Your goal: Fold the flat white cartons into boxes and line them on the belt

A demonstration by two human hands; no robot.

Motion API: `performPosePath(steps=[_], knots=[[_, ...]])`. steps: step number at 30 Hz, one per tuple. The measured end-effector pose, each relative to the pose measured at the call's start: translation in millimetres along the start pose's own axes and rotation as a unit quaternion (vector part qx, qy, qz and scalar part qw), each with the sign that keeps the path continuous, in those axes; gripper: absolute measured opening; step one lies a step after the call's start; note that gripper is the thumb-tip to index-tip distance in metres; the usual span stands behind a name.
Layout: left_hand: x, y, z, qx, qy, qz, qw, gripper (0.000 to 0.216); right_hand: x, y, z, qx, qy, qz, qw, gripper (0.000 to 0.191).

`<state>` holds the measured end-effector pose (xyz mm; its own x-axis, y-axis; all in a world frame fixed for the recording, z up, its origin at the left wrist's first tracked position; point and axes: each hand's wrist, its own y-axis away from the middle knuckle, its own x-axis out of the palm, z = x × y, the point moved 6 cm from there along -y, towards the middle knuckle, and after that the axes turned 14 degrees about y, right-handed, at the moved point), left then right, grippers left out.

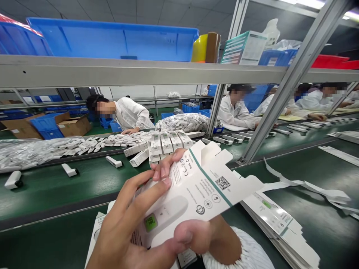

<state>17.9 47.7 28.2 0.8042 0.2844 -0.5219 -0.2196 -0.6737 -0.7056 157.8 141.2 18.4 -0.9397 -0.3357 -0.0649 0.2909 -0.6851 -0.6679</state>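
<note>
A white printed carton [200, 183] with open end flaps is between my hands, in the middle of the head view. It has a teal stripe, a QR code and a picture of a handheld device with a green display. My left hand [126, 224] grips its near side, the thumb across the printed face and the fingers along the far edge. My right hand [169, 164] holds it from behind, its fingertips curled over the far edge; the carton hides its palm. A stack of flat cartons [275, 220] lies to the right.
White handheld devices [114, 161] lie on the green conveyor belt [92, 183]. Closed boxes [165, 144] are stacked beyond my hands. A metal post [291, 74] and a shelf with a blue bin [112, 39] stand close. A co-worker [131, 112] leans over opposite; others sit at right.
</note>
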Motion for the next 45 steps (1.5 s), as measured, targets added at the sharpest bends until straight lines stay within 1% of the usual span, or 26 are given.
performPosePath(steps=[3,4,6,8,10,11,12,14,15,17,18,20,22,24,26,28,30,32,35,37,38,40,41,42,44,45], knots=[[0,0,0,0.000,0.030,-0.026,0.999,0.047,2,6,6,-0.028,-0.061,0.007,0.998,0.074],[2,0,0,-0.005,0.045,-0.042,0.998,0.046,3,8,7,-0.012,-0.085,0.011,0.996,0.067],[3,-1,1,-0.035,0.070,-0.095,0.992,0.045,4,10,5,0.057,-0.123,0.003,0.991,0.049],[4,0,5,-0.106,0.078,-0.160,0.978,0.043,0,11,4,0.119,-0.131,-0.046,0.983,0.032],[2,4,13,-0.207,0.084,-0.211,0.952,0.049,-6,10,5,0.140,-0.112,-0.080,0.980,0.023],[1,6,18,-0.258,0.099,-0.222,0.935,0.056,-8,9,6,0.139,-0.103,-0.080,0.982,0.021],[1,7,24,-0.301,0.121,-0.214,0.921,0.062,-9,9,8,0.135,-0.097,-0.067,0.984,0.021],[1,4,31,-0.345,0.173,-0.156,0.909,0.067,-9,8,10,0.128,-0.078,-0.032,0.988,0.022],[2,2,33,-0.348,0.202,-0.111,0.909,0.064,-11,8,11,0.124,-0.063,-0.030,0.990,0.021],[5,-1,33,-0.334,0.249,-0.022,0.909,0.053,-16,8,14,0.118,-0.028,-0.053,0.991,0.017],[6,-2,33,-0.323,0.256,0.002,0.911,0.049,-17,9,14,0.119,-0.013,-0.070,0.990,0.015],[5,-2,33,-0.308,0.215,-0.005,0.927,0.042,-18,10,14,0.136,0.008,-0.109,0.985,0.016],[3,-1,30,-0.283,0.113,-0.062,0.950,0.036,-14,14,12,0.166,0.020,-0.131,0.977,0.022],[3,0,22,-0.236,0.022,-0.126,0.963,0.034,-4,20,11,0.184,0.028,-0.130,0.974,0.028],[7,0,12,-0.183,-0.024,-0.166,0.969,0.034,7,27,16,0.161,0.036,-0.122,0.979,0.029],[15,-2,4,-0.151,-0.035,-0.176,0.972,0.034,13,33,25,0.102,0.050,-0.135,0.984,0.029],[24,-4,4,-0.149,-0.012,-0.153,0.977,0.033,13,36,35,0.045,0.061,-0.152,0.986,0.028],[30,-7,9,-0.165,0.022,-0.121,0.979,0.034,10,34,40,0.016,0.041,-0.146,0.988,0.028],[32,-9,20,-0.178,0.033,-0.071,0.981,0.037,-3,25,43,0.002,-0.019,-0.152,0.988,0.033],[32,-9,23,-0.169,0.035,-0.030,0.984,0.043,-13,22,43,0.009,-0.031,-0.162,0.986,0.038],[33,-7,22,-0.161,0.048,-0.009,0.986,0.046,-14,21,42,0.017,-0.025,-0.152,0.988,0.039],[36,-1,18,-0.157,0.099,0.008,0.983,0.051,-12,21,42,0.033,-0.007,-0.100,0.994,0.043],[35,3,15,-0.160,0.136,-0.011,0.978,0.051,-9,22,44,0.036,0.000,-0.065,0.997,0.043],[34,8,12,-0.168,0.182,-0.045,0.968,0.052,-5,24,46,0.033,0.002,-0.027,0.999,0.042],[32,19,4,-0.189,0.281,-0.134,0.931,0.062,5,28,50,0.022,-0.005,0.038,0.999,0.043],[31,23,0,-0.194,0.317,-0.171,0.913,0.068,9,31,53,0.016,-0.007,0.057,0.998,0.044]])
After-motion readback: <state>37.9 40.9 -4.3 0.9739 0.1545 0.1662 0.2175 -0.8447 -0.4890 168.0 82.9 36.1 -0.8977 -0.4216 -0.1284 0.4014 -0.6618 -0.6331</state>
